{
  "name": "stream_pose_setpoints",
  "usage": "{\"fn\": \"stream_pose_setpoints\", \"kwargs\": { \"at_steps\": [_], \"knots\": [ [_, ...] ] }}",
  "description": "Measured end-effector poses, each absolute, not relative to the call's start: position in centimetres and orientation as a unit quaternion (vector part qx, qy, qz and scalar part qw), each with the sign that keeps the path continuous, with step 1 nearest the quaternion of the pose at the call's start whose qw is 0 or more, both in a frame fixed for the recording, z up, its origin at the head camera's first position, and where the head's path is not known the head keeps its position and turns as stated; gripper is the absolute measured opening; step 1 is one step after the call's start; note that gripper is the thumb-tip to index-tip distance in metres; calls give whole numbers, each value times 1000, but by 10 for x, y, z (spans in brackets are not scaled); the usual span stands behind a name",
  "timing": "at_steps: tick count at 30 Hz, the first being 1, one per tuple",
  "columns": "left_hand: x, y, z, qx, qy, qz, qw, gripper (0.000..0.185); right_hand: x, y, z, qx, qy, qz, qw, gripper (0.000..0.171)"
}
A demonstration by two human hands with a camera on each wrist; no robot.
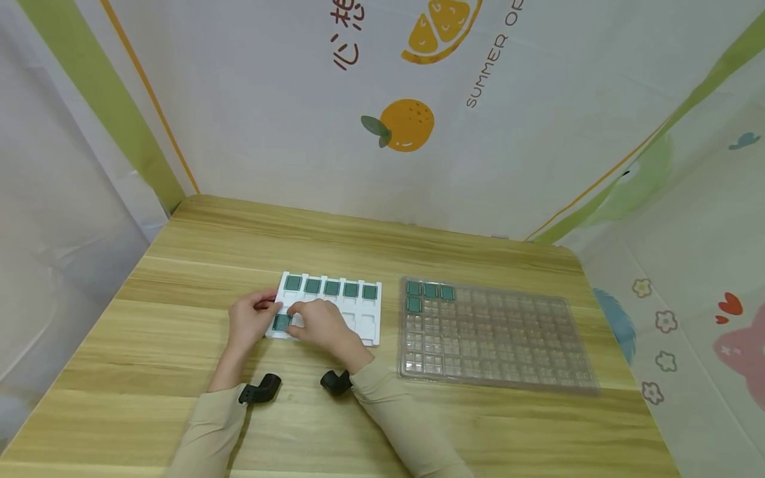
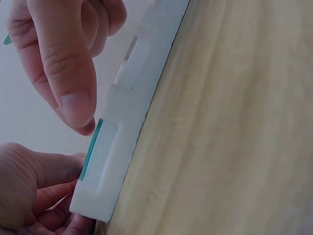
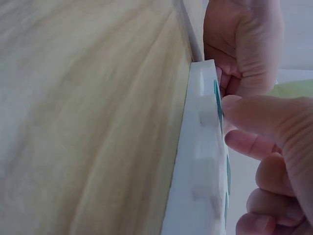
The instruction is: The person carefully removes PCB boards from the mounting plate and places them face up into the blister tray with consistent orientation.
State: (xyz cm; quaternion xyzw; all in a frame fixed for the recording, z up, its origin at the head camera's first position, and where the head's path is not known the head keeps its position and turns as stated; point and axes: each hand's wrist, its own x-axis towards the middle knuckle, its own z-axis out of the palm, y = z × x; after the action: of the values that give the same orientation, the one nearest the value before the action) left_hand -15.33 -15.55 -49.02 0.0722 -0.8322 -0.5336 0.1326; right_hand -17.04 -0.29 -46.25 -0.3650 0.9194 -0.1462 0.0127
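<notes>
A white tray [image 1: 370, 309] with two rows of compartments lies on the table. My left hand [image 1: 250, 320] grips its left end, the thumb at its edge in the left wrist view. Over the lower left compartment, my right hand [image 1: 323, 323] has thumb and index finger at opposite edges of a small green circuit board [image 1: 282, 322]. That board sits level with the tray's top in the left wrist view. Several more green boards [image 1: 331, 287] fill the upper row. The right hand's other fingers curl above the tray in the right wrist view.
Right of the white tray lies a clear plastic tray [image 1: 502, 338] with many small cells. Several green boards [image 1: 414, 288] occupy its upper left corner. Black wrist cameras [image 1: 263, 388] stick out from both sleeves. A printed curtain [image 1: 287, 133] hangs behind the wooden table [image 1: 239, 239].
</notes>
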Motion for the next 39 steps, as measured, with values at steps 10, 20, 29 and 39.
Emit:
{"fn": "stream_pose_setpoints", "kwargs": {
  "at_steps": [10,20,29,39],
  "knots": [
    [-153,-154,-491,76,-834,-529,136,20,-168,-10,-463,-348,926,-142,22,27],
    [-154,-154,-491,74,-832,-532,142,20,-168,-15,-463,-324,935,-143,17,23],
    [-154,-155,-492,73,-831,-533,143,20,-169,-17,-457,-332,934,-135,18,22],
    [-154,-155,-492,77,-829,-537,135,20,-170,-6,-451,-321,936,-143,30,26]
  ]
}}
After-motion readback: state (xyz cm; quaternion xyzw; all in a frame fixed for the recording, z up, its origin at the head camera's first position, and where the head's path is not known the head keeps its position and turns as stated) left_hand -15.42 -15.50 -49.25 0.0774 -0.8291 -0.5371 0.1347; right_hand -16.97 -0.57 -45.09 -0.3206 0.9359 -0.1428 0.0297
